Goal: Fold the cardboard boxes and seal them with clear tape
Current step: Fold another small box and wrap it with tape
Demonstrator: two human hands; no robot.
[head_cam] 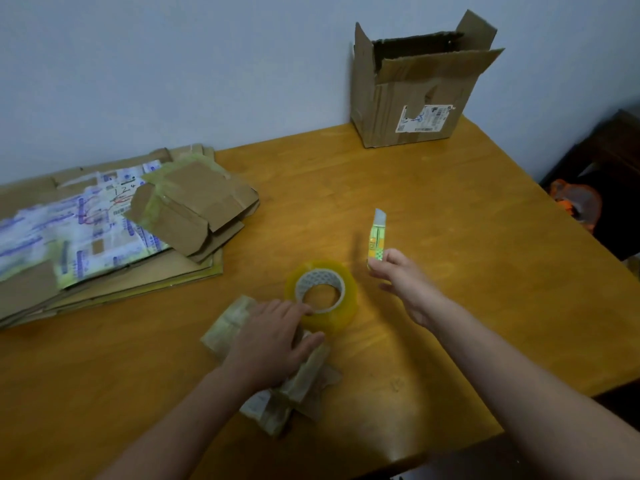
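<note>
My left hand (273, 337) lies on a small folded cardboard box (298, 386) wrapped in clear tape, near the table's front edge, with its fingers curved over the top. Its fingertips reach the roll of clear tape (323, 296), which stands just behind the box. My right hand (398, 278) pinches the lower end of a green and yellow utility knife (377, 237), blade out and pointing away from me, to the right of the roll.
A stack of flattened cardboard boxes (104, 230) with labels lies at the left of the wooden table (450, 209). An open upright cardboard box (415, 88) stands at the back against the wall. Dark furniture and an orange object (575, 202) sit beyond the table's right edge.
</note>
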